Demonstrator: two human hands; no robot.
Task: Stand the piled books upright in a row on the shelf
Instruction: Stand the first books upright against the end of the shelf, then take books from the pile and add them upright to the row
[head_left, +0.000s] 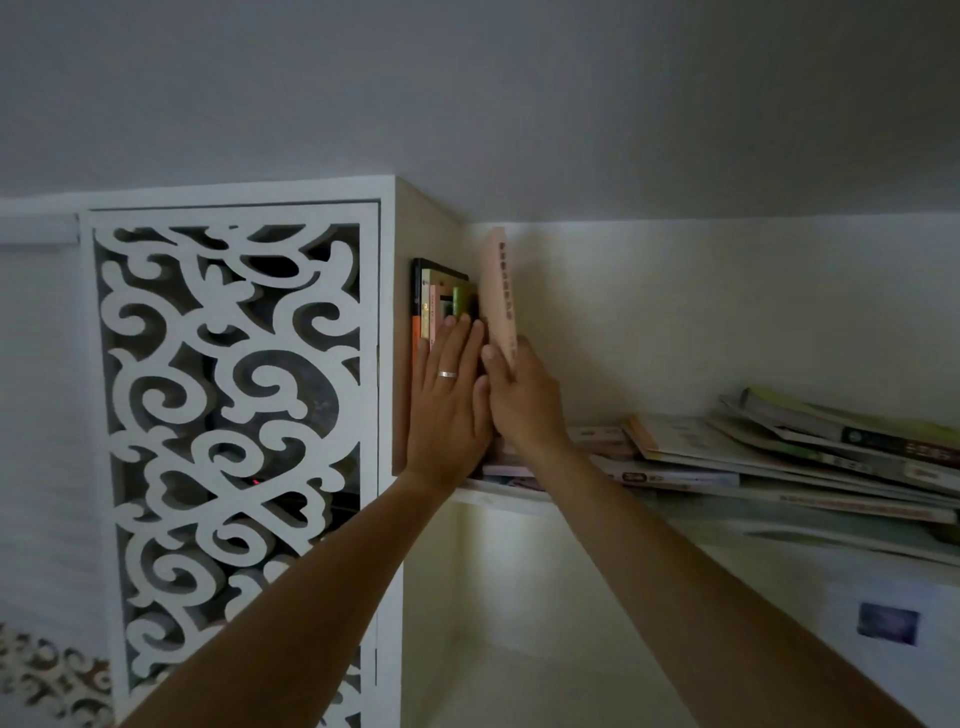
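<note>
the pink book (500, 291), judged light and stiff, was pinched low by the right hand (524, 400); the left hand (447, 400), fingers (449, 343) flat and unclenched, braced the standing books (434, 306).

Inventory, placed against the shelf (498, 498):
- Hands: two, left hand (449, 400) and right hand (524, 400), at its left end.
- Ring (448, 374): one.
- Upright books (441, 306): about five spines at its left end; exact count unclear.
- Pink book (500, 291): one, beside them.
- Piled books (779, 457): roughly eight lying along its right; edges overlap.
- Fretwork panel (234, 415): one, left of it.
</note>
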